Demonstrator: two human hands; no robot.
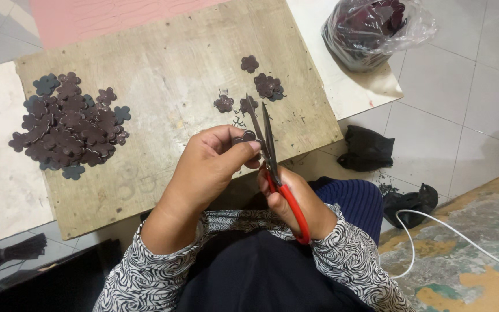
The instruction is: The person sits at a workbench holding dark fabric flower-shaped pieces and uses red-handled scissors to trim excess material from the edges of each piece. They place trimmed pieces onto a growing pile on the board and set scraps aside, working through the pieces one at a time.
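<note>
My left hand (209, 164) pinches a small dark brown flower-shaped leather piece (245, 137) between thumb and fingers. My right hand (295, 199) grips red-handled scissors (267, 147), whose blades point up and away and lie against the piece. Both hands hover over the near edge of a worn wooden board (163, 75). A big heap of the same flower pieces (70, 124) lies on the board's left. A small group of flower pieces (264, 84) lies just beyond the scissor tips.
A clear plastic bag of dark material (373, 29) sits at the top right on a white sheet. Black scraps (368, 147) and a white cable (451, 231) lie on the tiled floor to the right. Dark strips (7, 254) lie at the lower left.
</note>
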